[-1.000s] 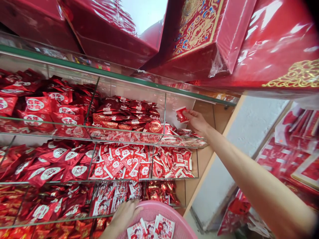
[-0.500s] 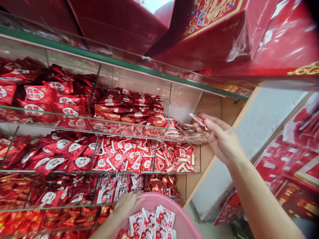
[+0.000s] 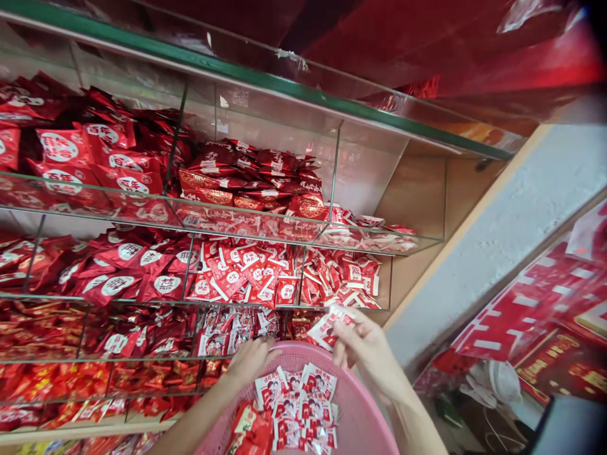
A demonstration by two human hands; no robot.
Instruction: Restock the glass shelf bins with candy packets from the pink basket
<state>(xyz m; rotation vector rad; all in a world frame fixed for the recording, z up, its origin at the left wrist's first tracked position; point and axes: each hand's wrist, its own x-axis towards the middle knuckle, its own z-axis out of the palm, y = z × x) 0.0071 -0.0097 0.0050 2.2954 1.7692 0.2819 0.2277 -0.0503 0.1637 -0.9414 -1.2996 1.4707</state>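
Bright, even light, with curved distortion toward the edges.

Single head-worn view, looking forward and down, close above a pink basket, facing glass shelves

The left hand curls downward while the right fingers pinch.

Glossy foil packets, seemingly plastic basket, glass shelves.
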